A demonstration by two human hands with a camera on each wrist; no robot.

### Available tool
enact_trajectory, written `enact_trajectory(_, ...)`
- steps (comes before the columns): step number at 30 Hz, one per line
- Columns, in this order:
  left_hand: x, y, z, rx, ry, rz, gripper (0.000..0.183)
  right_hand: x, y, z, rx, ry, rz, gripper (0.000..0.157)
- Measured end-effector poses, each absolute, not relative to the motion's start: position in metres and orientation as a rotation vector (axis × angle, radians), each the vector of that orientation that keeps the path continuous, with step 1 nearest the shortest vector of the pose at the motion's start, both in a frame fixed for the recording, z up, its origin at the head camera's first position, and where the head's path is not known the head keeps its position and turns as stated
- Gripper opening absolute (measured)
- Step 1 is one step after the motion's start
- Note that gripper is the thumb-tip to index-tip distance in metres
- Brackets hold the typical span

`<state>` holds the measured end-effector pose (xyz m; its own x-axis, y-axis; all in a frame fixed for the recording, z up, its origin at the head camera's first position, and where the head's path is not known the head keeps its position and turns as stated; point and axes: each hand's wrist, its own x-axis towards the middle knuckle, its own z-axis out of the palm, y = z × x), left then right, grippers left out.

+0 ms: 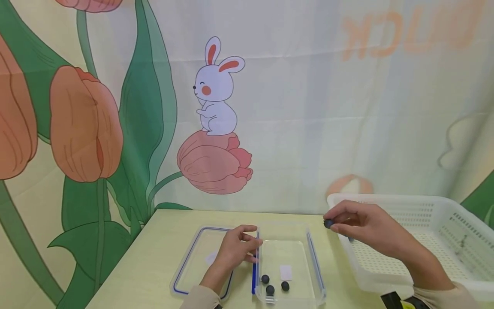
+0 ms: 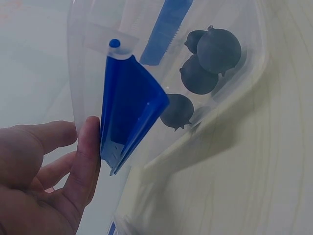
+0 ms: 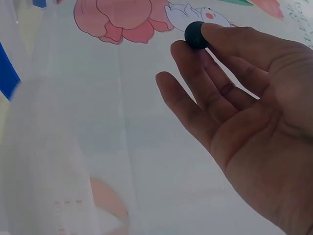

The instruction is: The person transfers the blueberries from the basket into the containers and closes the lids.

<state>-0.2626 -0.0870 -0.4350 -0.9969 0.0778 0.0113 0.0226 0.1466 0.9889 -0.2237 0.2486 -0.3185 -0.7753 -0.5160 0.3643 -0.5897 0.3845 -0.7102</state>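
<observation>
In the head view, my right hand [image 1: 372, 229] pinches a blueberry [image 1: 328, 223] between thumb and fingertips, over the near-left corner of the white basket. The right wrist view shows this blueberry [image 3: 196, 35] at the fingertips, the other fingers spread apart. My left hand [image 1: 237, 249] is at the left wall of a clear plastic box [image 1: 317, 264], fingers loosely bent and spread. In the left wrist view, one finger [image 2: 87, 147] touches a blue side latch [image 2: 128, 105]. Dark blueberries [image 1: 270, 290] lie at the box's near end.
Left of the box, partly under my left forearm, lies a clear lid [image 1: 181, 268] with a blue seal. The white slotted basket [image 1: 424, 201] stands at right, with another blueberry [image 1: 350, 238] mostly hidden by my hand. A printed curtain [image 1: 285, 128] hangs behind the table [image 1: 131, 274].
</observation>
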Motion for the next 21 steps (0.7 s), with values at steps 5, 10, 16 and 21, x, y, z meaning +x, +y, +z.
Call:
enact_trajectory(5,-0.263,-0.087,-0.434,0.101,2.351,2.014,0.049,-0.223,0.238,-0.326,1.127,-2.585,1.384,0.015)
enact_trajectory(10,-0.263,-0.088,-0.434,0.104,2.358,2.003,0.049,-0.222,0.22,-0.338,1.223,-2.608,1.381,0.015)
enact_trajectory(16,-0.263,-0.087,-0.433,0.107,2.368,1.989,0.05,-0.222,0.198,-0.354,1.36,-2.662,1.42,0.015)
enact_trajectory(21,-0.263,-0.086,-0.433,0.095,2.372,1.983,0.049,-0.221,0.184,-0.363,1.361,-2.737,1.456,0.012)
